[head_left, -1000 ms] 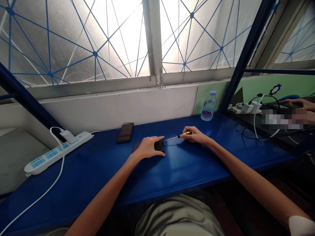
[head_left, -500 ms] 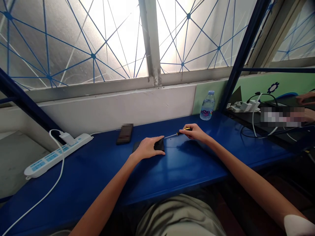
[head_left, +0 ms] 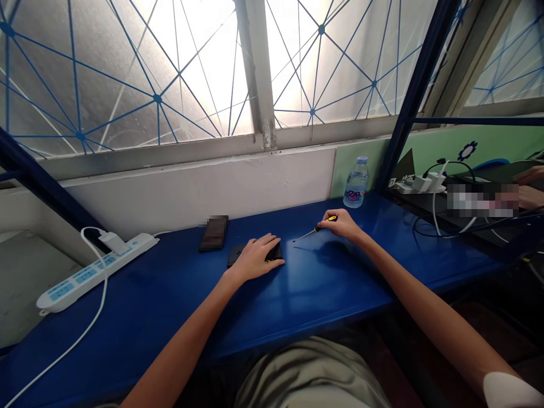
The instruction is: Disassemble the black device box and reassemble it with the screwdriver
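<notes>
My right hand [head_left: 339,222] is closed around the yellow and black handle of a small screwdriver [head_left: 306,234]. The screwdriver's thin metal shaft slants down to the left, its tip at or just above a tiny dark speck on the blue tabletop. Over to the left, my left hand [head_left: 257,256] lies with fingers spread across a flat black rectangular object [head_left: 234,255]. Its thumb reaches past the object's right end. A bit of yellow shows between thumb and fingers; most of the object is hidden under the hand.
A dark phone-like slab [head_left: 213,233] lies behind my left hand. A water bottle [head_left: 356,182] stands at the back right. A white power strip [head_left: 100,275] with a plugged-in charger and cable lies left. Another person's hand [head_left: 529,184] shows at far right near cables.
The screwdriver's tip has come away from the black object's right end, moving slightly right to the speck. My left hand's fingers have shifted, now lying flatter across the object.
</notes>
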Demonstrator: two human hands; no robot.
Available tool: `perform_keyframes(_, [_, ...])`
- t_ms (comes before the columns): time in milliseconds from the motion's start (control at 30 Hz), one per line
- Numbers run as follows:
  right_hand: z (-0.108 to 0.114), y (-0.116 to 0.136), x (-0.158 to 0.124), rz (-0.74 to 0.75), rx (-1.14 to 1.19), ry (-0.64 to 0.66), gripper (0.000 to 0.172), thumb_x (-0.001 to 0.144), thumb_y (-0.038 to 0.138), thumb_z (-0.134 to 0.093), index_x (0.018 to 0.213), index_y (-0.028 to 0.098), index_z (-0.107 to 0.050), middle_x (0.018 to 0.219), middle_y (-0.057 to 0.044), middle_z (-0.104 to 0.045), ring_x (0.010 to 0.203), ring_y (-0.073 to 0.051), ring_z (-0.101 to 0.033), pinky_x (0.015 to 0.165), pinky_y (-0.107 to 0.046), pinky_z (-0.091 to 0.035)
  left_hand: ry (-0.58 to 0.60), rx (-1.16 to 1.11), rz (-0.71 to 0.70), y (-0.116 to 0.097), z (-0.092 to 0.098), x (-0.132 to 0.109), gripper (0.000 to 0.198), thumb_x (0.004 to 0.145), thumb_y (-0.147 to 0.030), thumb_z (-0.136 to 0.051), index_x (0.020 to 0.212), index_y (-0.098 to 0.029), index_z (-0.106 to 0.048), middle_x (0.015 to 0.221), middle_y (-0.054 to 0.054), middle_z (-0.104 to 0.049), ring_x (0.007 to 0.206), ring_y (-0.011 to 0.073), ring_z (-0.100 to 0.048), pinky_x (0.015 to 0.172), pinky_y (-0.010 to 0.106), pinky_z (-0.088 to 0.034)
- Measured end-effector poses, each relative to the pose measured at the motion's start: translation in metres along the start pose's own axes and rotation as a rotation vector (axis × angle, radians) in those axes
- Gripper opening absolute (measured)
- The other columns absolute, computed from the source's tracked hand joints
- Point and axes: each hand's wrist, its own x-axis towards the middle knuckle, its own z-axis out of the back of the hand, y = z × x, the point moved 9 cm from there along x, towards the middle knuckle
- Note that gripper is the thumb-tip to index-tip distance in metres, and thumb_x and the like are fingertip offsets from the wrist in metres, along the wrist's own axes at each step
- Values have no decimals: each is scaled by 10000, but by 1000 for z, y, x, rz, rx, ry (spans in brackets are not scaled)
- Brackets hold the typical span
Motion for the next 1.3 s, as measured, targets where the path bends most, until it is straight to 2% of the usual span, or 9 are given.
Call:
perform_keyframes(267, [5,-5,6,69,-134,-70,308,631,448,-745,621,163,-629,568,10,-549,535,-109,-429,492,-243,-310,-14,-30,5,-2,2,-1,618,921,-553,-555,1432,-209,-496,1476,152,-497,1376,335,-445,1096,499,-369])
perform_keyframes(400, [4,-2,4,66,-91,-62,306,636,442,-753,624,166,-620,539,21,-527,510,-104,-419,481,-245,-301,-15,-25,5,-1,2,-1,621,920,-561,-550,1435,-217,-495,1478,148,-495,1367,335,-452,1099,493,-364])
perform_keyframes(533, [-2,2,-1,21,80,2,318,650,435,-765,623,179,-577,448,62,-411,424,-80,-351,426,-238,-234,-41,-60,-4,-3,2,-1,603,920,-572,-543,1403,-211,-535,1462,153,-506,1352,340,-459,1098,521,-360])
perform_keyframes(700, [-19,10,-8,5,252,123,324,661,401,-788,630,186,-549,426,74,-385,391,-68,-330,392,-228,-205,-168,-175,-18,-12,11,1,391,921,-444,-600,1241,-230,-670,1383,117,-575,1303,306,-506,1090,497,-400])
perform_keyframes(900, [-32,12,-12,22,251,205,308,691,398,-778,646,180,-566,418,66,-407,376,-63,-333,384,-224,-216,-254,-278,-16,-17,17,3,205,893,-342,-642,1033,-236,-748,1254,81,-659,1181,280,-600,1050,468,-467])
perform_keyframes(1300, [-37,17,-15,26,244,239,306,696,394,-773,640,187,-555,412,66,-420,373,-66,-335,392,-228,-241,-269,-312,-11,-17,17,4,130,879,-290,-648,897,-231,-762,1191,74,-692,1132,276,-625,1018,470,-484])
